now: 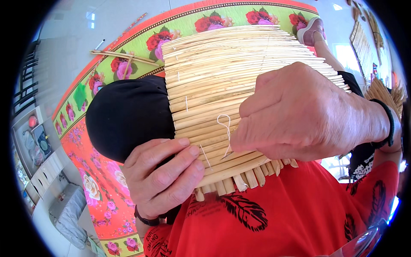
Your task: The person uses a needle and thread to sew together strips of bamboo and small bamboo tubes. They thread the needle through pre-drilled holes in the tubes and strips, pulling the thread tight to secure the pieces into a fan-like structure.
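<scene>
pale floor (pixel 64 47) runs along the upper left of the frame, with flowered cloth (pixel 113 218) spread over it from lower left up to upper right. stick mat (pixel 214 81), light wooden rods side by side, takes up the center, lying over the person's lap; stubby stick ends (pixel 252 177) stick out along its lower edge. red shirt (pixel 295 205) with dark feather prints fills the bottom, just below the mat. right hand (pixel 299 115), center right, covers the right part of the mat; closed, fingers curled in, fingertips partly hidden, can't tell what it grips. black-clad knee (pixel 124 115), left of center, pokes out from under the mat's left edge and blocks the cloth behind. left hand (pixel 165 175), lower left of center, fingers bent onto the mat's lower left edge; thumb out of sight, can't tell if it clamps.

surroundings: plastic-covered item (pixel 70 214) at lower left, kind unclear. stick bundle (pixel 383 96) at far right, partly behind the right wrist. loose sticks (pixel 124 56) at upper left, lying over the cloth's border. pinkish shoe (pixel 311 32) at upper right, near the mat's far corner. black wristband (pixel 388 124) on the right wrist. white thread (pixel 228 133) makes a standing loop just beside the right fingertips. white stitch (pixel 206 156) just beside the left fingertips.
</scene>
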`<state>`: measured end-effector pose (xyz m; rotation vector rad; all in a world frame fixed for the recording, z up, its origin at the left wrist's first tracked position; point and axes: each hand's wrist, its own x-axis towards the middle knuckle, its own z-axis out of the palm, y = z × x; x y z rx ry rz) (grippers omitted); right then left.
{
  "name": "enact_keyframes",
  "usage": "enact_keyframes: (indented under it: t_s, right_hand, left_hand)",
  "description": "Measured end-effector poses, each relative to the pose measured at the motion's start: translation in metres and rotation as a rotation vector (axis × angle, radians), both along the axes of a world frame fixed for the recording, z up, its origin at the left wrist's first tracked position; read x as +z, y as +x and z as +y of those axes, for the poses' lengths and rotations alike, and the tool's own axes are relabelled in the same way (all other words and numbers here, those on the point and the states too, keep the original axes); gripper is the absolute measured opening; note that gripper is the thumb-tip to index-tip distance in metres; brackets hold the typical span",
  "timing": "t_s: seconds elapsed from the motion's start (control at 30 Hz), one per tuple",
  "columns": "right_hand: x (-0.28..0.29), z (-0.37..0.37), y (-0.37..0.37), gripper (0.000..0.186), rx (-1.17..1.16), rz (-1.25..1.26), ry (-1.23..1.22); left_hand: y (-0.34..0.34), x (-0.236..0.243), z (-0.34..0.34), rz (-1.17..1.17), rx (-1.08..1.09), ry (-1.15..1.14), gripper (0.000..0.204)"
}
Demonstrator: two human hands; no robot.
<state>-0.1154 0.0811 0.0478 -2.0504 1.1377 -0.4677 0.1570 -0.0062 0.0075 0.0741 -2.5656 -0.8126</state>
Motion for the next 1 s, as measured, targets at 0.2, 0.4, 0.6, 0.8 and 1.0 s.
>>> enact_keyframes:
  t_s: [0.2, 0.4, 0.6, 0.8, 1.0]
  right_hand:
    - [-0.013, 0.008, -0.001, 0.026, -0.025, -0.082, -0.008]
    - [-0.016, 0.008, 0.000, 0.027, -0.033, -0.128, -0.001]
    - [-0.015, 0.009, 0.001, 0.030, -0.042, -0.166, 0.026]
    - [-0.013, 0.004, -0.001, 0.032, -0.014, -0.174, -0.040]
    - [-0.012, 0.007, -0.003, 0.033, -0.016, -0.136, 0.037]
  left_hand:
    - [-0.001, -0.002, -0.001, 0.028, -0.015, 0.001, 0.020]
    - [-0.001, -0.002, -0.002, 0.024, -0.019, -0.012, 0.020]
    - [-0.001, -0.002, -0.002, 0.031, -0.014, -0.004, 0.020]
    - [-0.001, -0.002, -0.001, 0.028, 0.000, -0.004, 0.020]
    - [-0.001, -0.002, -0.001, 0.030, -0.008, 0.002, 0.020]
